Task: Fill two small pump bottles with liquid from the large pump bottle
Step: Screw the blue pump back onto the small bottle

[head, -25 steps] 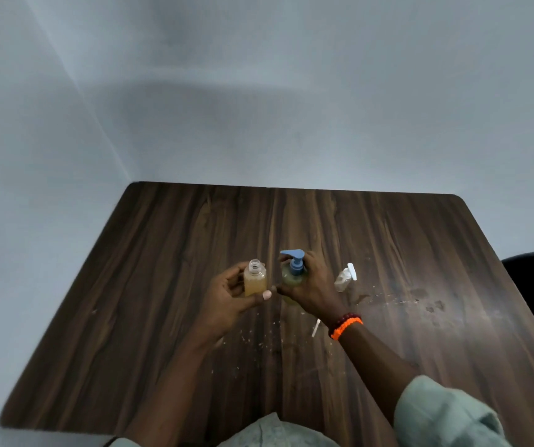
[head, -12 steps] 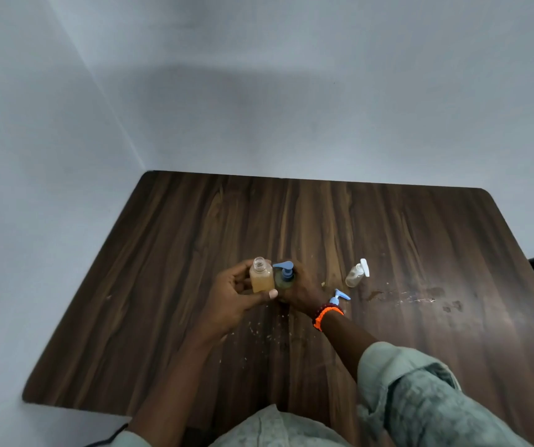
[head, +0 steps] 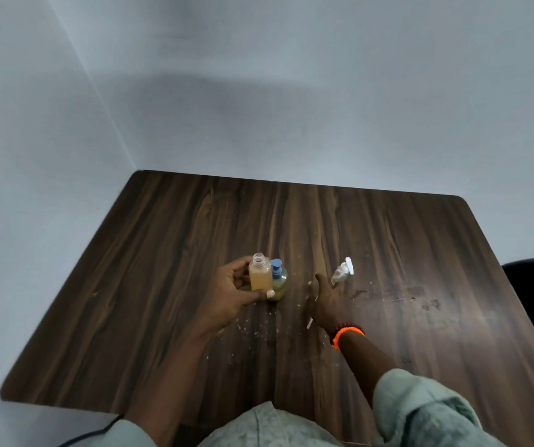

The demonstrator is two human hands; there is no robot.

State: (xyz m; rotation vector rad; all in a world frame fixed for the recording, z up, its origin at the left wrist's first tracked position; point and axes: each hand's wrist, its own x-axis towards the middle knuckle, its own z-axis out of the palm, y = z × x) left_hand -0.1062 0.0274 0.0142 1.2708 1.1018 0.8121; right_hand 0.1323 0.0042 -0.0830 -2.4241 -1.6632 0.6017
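The left hand (head: 231,290) gripped an uncapped amber bottle (head: 260,275); the right hand (head: 326,298) lay spread, holding nothing, on the desk (head: 162,285).

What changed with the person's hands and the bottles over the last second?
The right hand let go of the large blue-pump bottle, which now stands on the table, and moved right toward the small white-pump bottle. The left hand still holds the open, uncapped bottle of amber liquid.

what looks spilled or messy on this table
A wet smear streaks the table right of the right hand, and pale specks dot the wood near the left hand.
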